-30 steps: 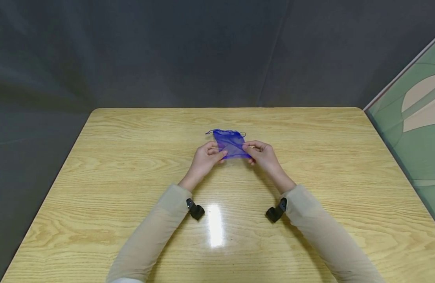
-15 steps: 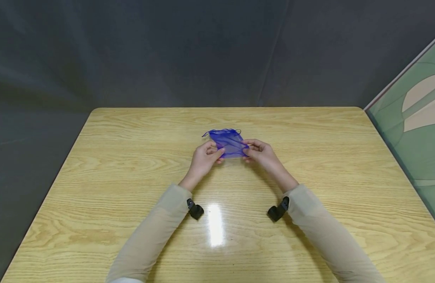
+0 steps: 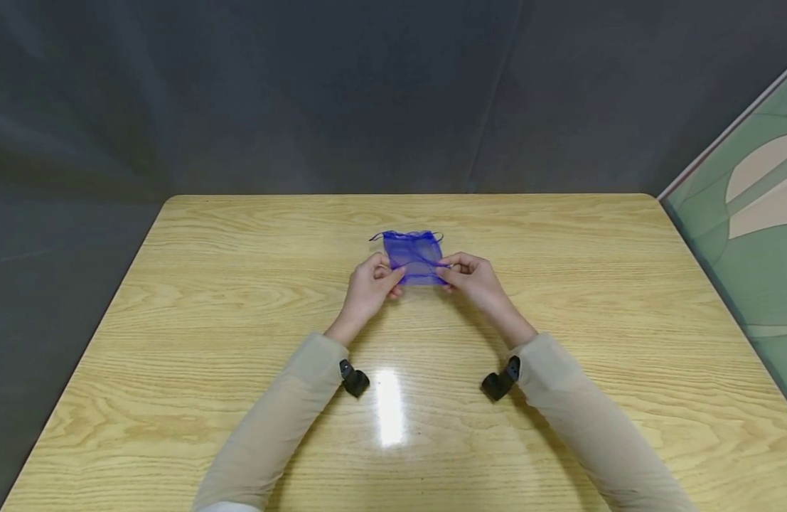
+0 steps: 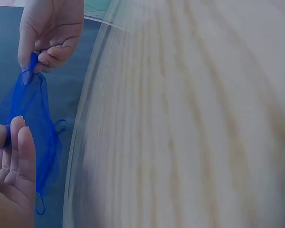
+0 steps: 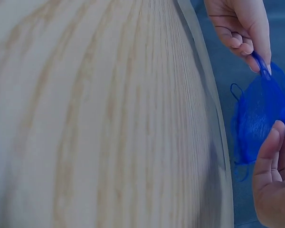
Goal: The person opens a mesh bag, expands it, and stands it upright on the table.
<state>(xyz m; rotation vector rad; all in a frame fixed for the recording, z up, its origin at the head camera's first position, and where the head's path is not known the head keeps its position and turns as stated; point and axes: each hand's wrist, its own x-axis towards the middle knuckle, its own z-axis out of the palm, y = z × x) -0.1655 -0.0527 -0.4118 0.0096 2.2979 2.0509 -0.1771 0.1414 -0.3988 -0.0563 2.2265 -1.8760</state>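
Observation:
A sheer blue drawstring pouch (image 3: 414, 250) is stretched between my two hands above the table. Its gathered mouth faces away from me, with a thin cord loop sticking out at each side. My left hand (image 3: 369, 284) pinches the pouch's near left part between thumb and fingers. On the opposite side my right hand (image 3: 475, 281) pinches the near right part the same way. Both wrist views show the thin mesh pouch (image 4: 38, 128) hanging between the pinching fingertips. In the right wrist view its cord loops (image 5: 236, 91) dangle from the gathered edge.
The wooden table (image 3: 239, 284) spreads out all around, its far edge just beyond the pouch. A dark curtain (image 3: 367, 92) hangs behind it, and a green patterned panel (image 3: 751, 213) stands at the right. Each sleeve cuff carries a small black camera (image 3: 355, 380).
The pouch shifts left and then back right a little, and its mouth now lies straighter. Both hands keep their pinch and have hardly moved.

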